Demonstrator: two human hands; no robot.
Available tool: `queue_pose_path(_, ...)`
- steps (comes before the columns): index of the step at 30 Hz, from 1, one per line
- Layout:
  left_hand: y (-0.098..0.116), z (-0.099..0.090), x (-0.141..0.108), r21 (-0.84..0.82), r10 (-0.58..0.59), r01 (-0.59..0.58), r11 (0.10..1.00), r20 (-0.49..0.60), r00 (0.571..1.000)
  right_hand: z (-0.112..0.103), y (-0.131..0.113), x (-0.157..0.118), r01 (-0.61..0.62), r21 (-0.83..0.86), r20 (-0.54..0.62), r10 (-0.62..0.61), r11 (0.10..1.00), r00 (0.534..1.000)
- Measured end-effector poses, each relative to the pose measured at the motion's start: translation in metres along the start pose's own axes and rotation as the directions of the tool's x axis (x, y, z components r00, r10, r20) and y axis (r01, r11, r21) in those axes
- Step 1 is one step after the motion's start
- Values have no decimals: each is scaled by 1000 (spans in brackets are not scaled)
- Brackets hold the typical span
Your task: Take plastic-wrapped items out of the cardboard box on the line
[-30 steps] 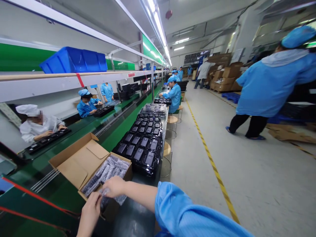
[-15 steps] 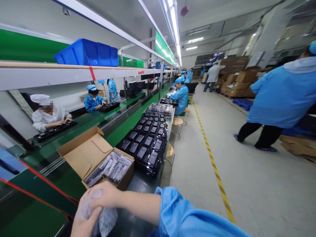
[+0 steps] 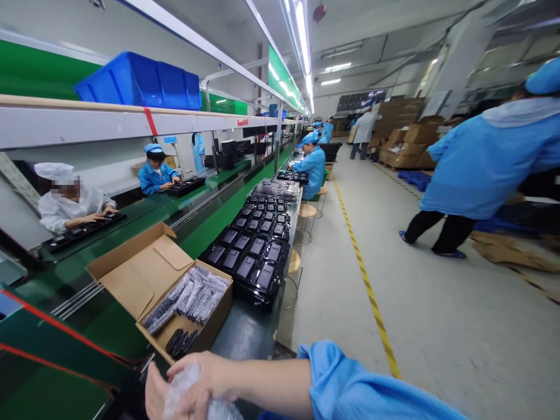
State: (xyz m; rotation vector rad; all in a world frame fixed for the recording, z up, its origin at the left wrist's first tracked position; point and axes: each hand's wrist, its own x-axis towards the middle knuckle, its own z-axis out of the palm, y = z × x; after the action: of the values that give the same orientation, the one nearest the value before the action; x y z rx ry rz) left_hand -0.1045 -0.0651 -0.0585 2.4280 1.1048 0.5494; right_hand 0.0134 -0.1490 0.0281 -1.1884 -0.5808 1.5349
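The bench (image 3: 251, 338) is partly hidden under the right forearm. The open box (image 3: 219, 318) has its near corner covered by the right hand (image 3: 214, 374), fingers curled over wrap (image 3: 180, 385). The left hand (image 3: 154, 389) is cut off below; its finger state I cannot tell. The wrap sits between both hands, contents unclear, its lower end out of frame. Black pieces (image 3: 181, 343) in the box are hard to identify.

Matt cardboard box (image 3: 217, 319), crinkled translucent plastic wrap (image 3: 181, 382), glossy plastic trays (image 3: 256, 296).

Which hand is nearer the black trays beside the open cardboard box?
Right. The right hand is below and left of the black trays in view; the left hand is farther left, farther away.
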Motion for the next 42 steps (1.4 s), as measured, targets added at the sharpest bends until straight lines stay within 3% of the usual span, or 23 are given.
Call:
queue_pose_path(2, 18, -11, 21, -94, -116, 112, 989, -43, 992, -8, -3, -1, 20, -40, -144, -25, 999, 989)
queue_pose_path(4, 32, -25, 43, -186, -20, 7, 982, -71, 997, -19, -9, -1, 45, -196, -249, -94, 979, 964)
queue_pose_path(5, 36, -31, 53, -197, -37, 18, 980, -94, 995, -26, -14, 0, 41, -343, -287, -147, 938, 947)
queue_pose_path(7, 38, -42, 69, -86, -12, 16, 996, 50, 999, -38, -25, 3, 2, -689, -293, -281, 725, 914)
queue_pose_path(8, 37, -46, 75, 23, -14, 10, 1000, 188, 982, -43, -30, 6, -16, -833, -245, -343, 553, 907)
queue_pose_path(9, 37, -48, 80, 134, -13, -36, 990, 348, 938, -46, -34, 10, -13, -929, -165, -383, 371, 909)
queue_pose_path(10, 37, -50, 84, 219, -23, -94, 971, 479, 877, -47, -36, 15, 11, -978, -74, -398, 207, 914)
queue_pose_path(12, 39, -51, 90, 281, -27, -198, 939, 635, 772, -43, -38, 26, 73, -997, 77, -362, -24, 929)
queue_pose_path(14, 43, -50, 94, 276, -23, -225, 934, 678, 735, -36, -36, 36, 84, -987, 123, -296, -140, 947)
queue_pose_path(17, 49, -49, 95, 282, -1, -251, 926, 668, 744, -27, -32, 44, 20, -984, 68, -260, -179, 963)
queue_pose_path(22, 43, -45, 95, 231, 59, -249, 941, 610, 790, -29, -24, 42, -26, -993, 18, -358, -117, 934)
queue_pose_path(26, 33, -56, 101, 141, 24, -117, 983, 531, 847, -33, -21, 40, -36, -996, -3, -382, -78, 924)
queue_pose_path(30, 29, -77, 101, 46, -20, 2, 999, 404, 914, -29, -23, 42, -42, -993, -3, -337, -107, 942)
queue_pose_path(33, 32, -89, 92, -27, -16, 26, 999, 328, 945, -27, -23, 44, -43, -990, 2, -319, -134, 948)
queue_pose_path(36, 28, -99, 72, -69, -143, 160, 985, 201, 969, -28, -21, 45, -33, -991, 8, -311, -127, 950)
queue_pose_path(38, 17, -107, 52, -217, -314, 339, 915, 142, 939, -30, -19, 45, -26, -993, 12, -326, -114, 945)
queue_pose_path(39, 9, -111, 39, -368, -441, 468, 804, 160, 883, -31, -19, 45, -21, -994, 17, -335, -111, 942)
queue_pose_path(40, -2, -113, 25, -531, -556, 573, 625, 213, 804, -31, -18, 44, -16, -994, 22, -341, -110, 940)
queue_pose_path(42, -28, -114, -6, -639, -695, 683, 353, 311, 649, -32, -18, 45, -14, -993, 25, -337, -114, 941)
